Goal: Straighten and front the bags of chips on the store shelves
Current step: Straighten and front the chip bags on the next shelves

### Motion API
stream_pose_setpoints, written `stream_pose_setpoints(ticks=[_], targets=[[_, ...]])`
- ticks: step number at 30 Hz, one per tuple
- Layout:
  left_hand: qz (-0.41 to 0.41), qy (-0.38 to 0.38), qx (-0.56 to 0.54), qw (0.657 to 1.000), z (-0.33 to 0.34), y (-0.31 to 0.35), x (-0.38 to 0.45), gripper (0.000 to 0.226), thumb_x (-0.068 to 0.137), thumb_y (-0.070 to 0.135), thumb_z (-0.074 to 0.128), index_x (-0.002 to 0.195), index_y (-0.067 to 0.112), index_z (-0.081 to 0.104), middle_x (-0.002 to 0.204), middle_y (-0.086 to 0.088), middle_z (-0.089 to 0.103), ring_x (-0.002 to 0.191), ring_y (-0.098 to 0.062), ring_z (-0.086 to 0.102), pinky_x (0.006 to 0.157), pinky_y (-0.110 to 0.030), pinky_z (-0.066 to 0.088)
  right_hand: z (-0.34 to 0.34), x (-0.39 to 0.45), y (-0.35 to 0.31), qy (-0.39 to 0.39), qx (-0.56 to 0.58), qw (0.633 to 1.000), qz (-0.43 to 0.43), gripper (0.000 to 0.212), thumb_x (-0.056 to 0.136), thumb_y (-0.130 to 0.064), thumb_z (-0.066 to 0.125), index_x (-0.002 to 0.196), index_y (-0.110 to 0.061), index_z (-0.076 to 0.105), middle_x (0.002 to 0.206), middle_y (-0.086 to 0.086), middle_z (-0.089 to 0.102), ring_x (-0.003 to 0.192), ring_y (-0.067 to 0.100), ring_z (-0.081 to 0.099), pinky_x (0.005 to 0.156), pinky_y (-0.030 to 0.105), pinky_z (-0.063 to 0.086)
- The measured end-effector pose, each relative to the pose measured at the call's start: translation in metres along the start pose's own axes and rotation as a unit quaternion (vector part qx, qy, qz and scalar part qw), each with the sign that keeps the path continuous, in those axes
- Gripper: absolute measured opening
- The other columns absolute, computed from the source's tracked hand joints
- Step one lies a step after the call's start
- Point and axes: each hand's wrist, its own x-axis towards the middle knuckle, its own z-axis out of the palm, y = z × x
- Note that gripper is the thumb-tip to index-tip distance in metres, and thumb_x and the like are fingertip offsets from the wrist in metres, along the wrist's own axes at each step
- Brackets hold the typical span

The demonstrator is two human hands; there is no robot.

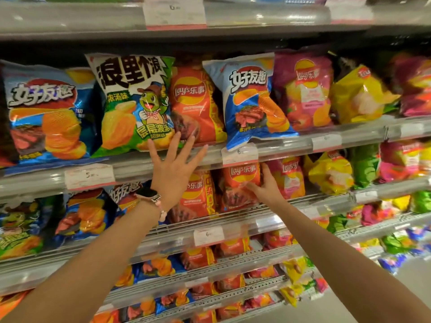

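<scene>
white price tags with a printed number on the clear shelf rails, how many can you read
4 white price tags: top rail, second rail left, second rail centre, third rail. Other tags to the right are too blurred to read.

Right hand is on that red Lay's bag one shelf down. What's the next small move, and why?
Probably pull the red Lay's bag forward and stand it square with the right hand: it sits behind the price tag, leaning. The left hand hovers open, free to steady it.

two hands (173,170), one watch (149,195), two orange Lay's bags (241,180) on the second shelf, six price tags (89,176)
</scene>
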Motion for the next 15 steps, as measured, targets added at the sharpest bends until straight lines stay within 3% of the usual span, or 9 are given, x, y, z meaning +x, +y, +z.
stream_pose_setpoints(ticks=[2, 6, 10, 12, 15], targets=[[-0.002, 0.008, -0.003, 1.000, 0.001, 0.000, 0.000, 0.098, 0.051, -0.019, 0.073, 0.136, 0.025, 0.053, 0.135, -0.014, 0.055, 0.126, -0.044, 0.046, 0.091, -0.076, 0.000, 0.003, 0.003, 0.008, -0.011, 0.019, 1.000, 0.013, 0.078, 0.079, -0.003, 0.073, 0.142, -0.016, 0.028, 0.111, 0.003, 0.058, 0.094, 0.007, 0.060, 0.065, 0.018, 0.055], [-0.010, 0.015, -0.004, 1.000, 0.005, 0.001, -0.001, 0.100, 0.050, -0.018, 0.071, 0.137, 0.026, 0.052, 0.134, -0.013, 0.056, 0.128, -0.040, 0.041, 0.093, -0.075, -0.002, 0.006, 0.008, 0.022, -0.032, 0.017, 0.999, 0.031, 0.084, 0.077, -0.002, 0.074, 0.143, -0.015, 0.023, 0.117, 0.005, 0.056, 0.111, 0.023, 0.057, 0.090, 0.042, 0.053], [-0.035, 0.010, -0.004, 0.999, 0.007, 0.004, 0.001, 0.099, 0.051, -0.016, 0.070, 0.140, 0.022, 0.047, 0.133, -0.008, 0.058, 0.129, -0.034, 0.032, 0.096, -0.075, -0.001, 0.007, 0.013, 0.020, -0.065, -0.011, 0.997, 0.049, 0.089, 0.077, -0.007, 0.075, 0.146, -0.018, 0.020, 0.118, 0.003, 0.056, 0.108, 0.019, 0.056, 0.078, 0.020, 0.053], [-0.044, 0.005, -0.002, 0.999, 0.007, 0.004, 0.001, 0.095, 0.054, -0.014, 0.070, 0.139, 0.019, 0.048, 0.132, -0.005, 0.059, 0.129, -0.032, 0.032, 0.098, -0.074, 0.002, 0.004, 0.014, 0.017, -0.077, -0.061, 0.994, 0.049, 0.087, 0.077, -0.014, 0.076, 0.146, -0.018, 0.023, 0.120, 0.003, 0.056, 0.115, 0.022, 0.055, 0.094, 0.030, 0.048], [-0.046, 0.002, -0.010, 0.999, 0.006, 0.003, 0.000, 0.092, 0.055, -0.014, 0.070, 0.138, 0.017, 0.049, 0.131, -0.005, 0.059, 0.128, -0.031, 0.033, 0.100, -0.073, 0.002, -0.003, 0.013, 0.010, -0.074, -0.184, 0.979, 0.039, 0.078, 0.076, -0.027, 0.078, 0.141, -0.017, 0.036, 0.127, 0.009, 0.051, 0.120, 0.024, 0.049, 0.101, 0.035, 0.039]])
